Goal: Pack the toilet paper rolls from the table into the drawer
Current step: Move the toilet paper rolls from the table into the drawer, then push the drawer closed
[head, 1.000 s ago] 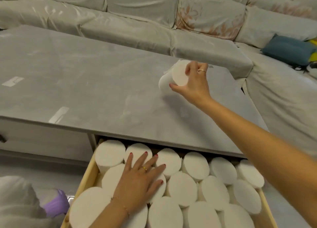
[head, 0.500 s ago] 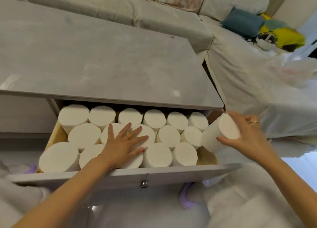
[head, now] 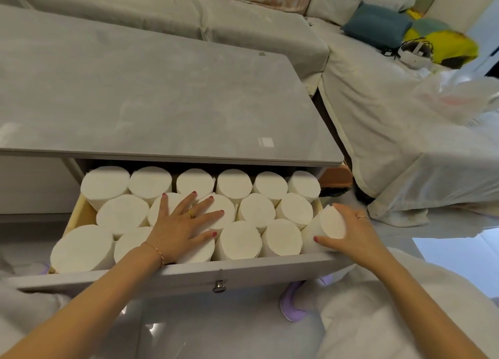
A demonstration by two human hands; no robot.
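The open drawer (head: pixel 189 276) under the grey table (head: pixel 151 102) is packed with several upright white toilet paper rolls (head: pixel 237 241) in three rows. My right hand (head: pixel 351 234) grips one white roll (head: pixel 328 227), tilted, at the drawer's front right corner, its lower part down between the neighbouring roll and the drawer wall. My left hand (head: pixel 181 226) lies flat, fingers spread, on top of the rolls in the middle and front rows. The tabletop carries no rolls.
A light sofa (head: pixel 243 15) wraps around the table's far and right sides, with a blue cushion (head: pixel 378 27) and a white headset (head: pixel 413 52) on it. A metal pull (head: pixel 219 285) hangs on the drawer front. A purple slipper (head: pixel 294 303) rests on the floor below.
My right hand carried the roll from the tabletop down to the drawer's front right corner and into the gap there. My left hand stayed pressed on the packed rolls.
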